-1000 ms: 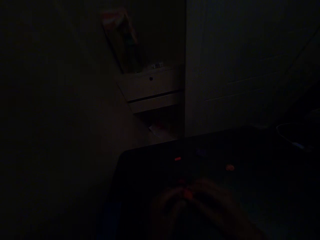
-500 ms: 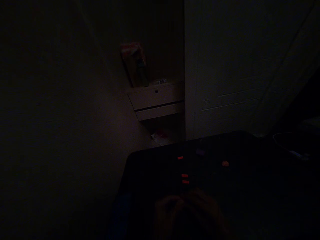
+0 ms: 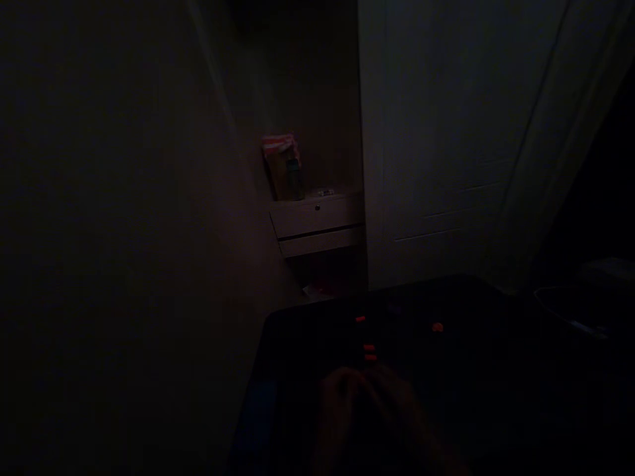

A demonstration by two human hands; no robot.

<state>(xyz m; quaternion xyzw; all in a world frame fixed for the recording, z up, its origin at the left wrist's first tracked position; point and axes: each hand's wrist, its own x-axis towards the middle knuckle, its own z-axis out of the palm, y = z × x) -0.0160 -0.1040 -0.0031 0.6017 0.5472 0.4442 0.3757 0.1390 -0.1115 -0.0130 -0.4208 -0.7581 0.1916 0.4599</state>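
Note:
The room is very dark. My left hand (image 3: 340,406) and my right hand (image 3: 397,406) are close together low over a dark table (image 3: 496,370). Their fingers look curled toward each other, but the gloom hides whether they hold anything. Just beyond the fingertips two small red pieces (image 3: 370,352) lie one behind the other. A third red piece (image 3: 360,319) lies farther back, and an orange piece (image 3: 437,327) sits to the right.
A pale drawer unit (image 3: 320,225) stands against the far wall with a striped box (image 3: 282,165) on top. A white door (image 3: 446,145) is to the right. A dim round object (image 3: 570,311) sits at the table's right side.
The view has tilted up and right, so the drawer unit sits lower in the picture. My hands drew back toward me, uncovering two red pieces on the table.

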